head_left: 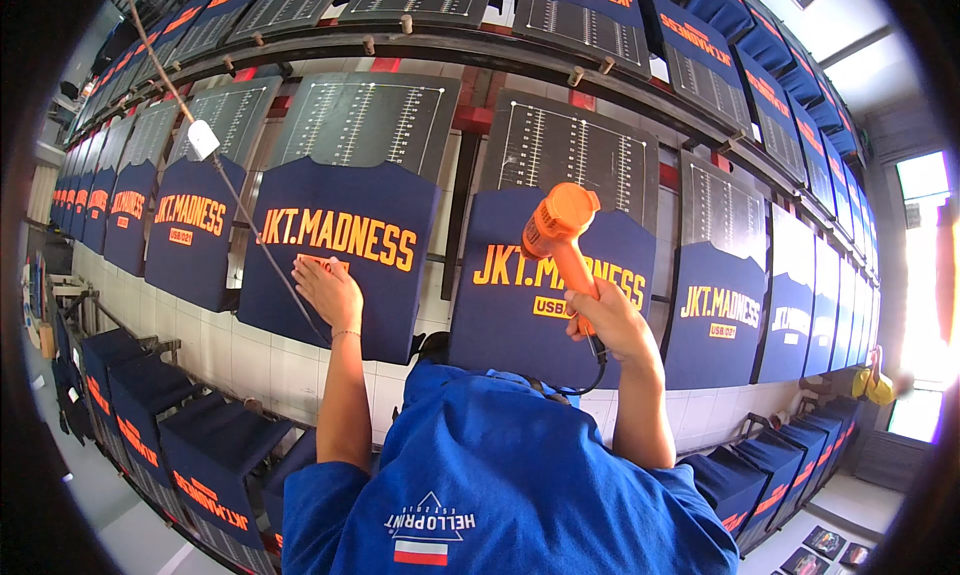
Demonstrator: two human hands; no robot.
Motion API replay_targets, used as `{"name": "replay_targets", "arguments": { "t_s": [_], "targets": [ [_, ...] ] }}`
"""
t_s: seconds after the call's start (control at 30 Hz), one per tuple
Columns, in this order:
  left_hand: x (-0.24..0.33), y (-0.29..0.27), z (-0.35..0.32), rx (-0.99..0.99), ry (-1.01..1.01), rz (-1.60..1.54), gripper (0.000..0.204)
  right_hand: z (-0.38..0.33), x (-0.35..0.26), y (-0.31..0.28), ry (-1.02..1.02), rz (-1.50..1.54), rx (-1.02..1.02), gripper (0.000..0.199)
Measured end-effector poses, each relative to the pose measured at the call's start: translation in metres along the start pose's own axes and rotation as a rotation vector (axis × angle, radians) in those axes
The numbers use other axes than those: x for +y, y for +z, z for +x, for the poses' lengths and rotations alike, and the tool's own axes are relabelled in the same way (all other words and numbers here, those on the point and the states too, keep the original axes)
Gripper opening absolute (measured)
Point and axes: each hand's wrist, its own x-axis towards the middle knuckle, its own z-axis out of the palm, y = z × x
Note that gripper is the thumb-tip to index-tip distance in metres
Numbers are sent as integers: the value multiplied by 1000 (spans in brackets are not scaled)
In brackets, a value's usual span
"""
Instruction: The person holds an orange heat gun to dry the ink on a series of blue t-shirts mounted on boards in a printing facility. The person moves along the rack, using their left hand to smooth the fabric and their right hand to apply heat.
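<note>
Left hand: flat, fingers close together, over navy fabric panel, left of centre.
Right hand: wraps orange plastic handheld dryer, right of centre.
Orange block lettering: we'd sweep evenly, never dwell.

Two hands, one blow dryer, one bracelet, over twenty shirts

I view orange-lettered navy panels beside the orange blower, white-scaled boards above it, white-lettered blue shirt below
</note>
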Motion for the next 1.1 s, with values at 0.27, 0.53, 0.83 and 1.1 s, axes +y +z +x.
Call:
{"name": "replay_targets", "arguments": {
  "t_s": [0.27, 0.53, 0.83, 1.1],
  "targets": [
    [9, 10, -10, 12, 142, 32, 65, -16, 8, 3, 69, -17, -74, 27],
    [43, 14, 1, -23, 215, -12, 63, -31, 15, 6, 87, -50, -87, 30],
    [83, 9, -52, -129, 488, -110, 64, -38, 18, -4, 79, -58, -21, 26],
    [74, 12, -38, -148, 567, -100, 64, -3, 13, -6, -56, 38, 85, 23]
  ]
}}
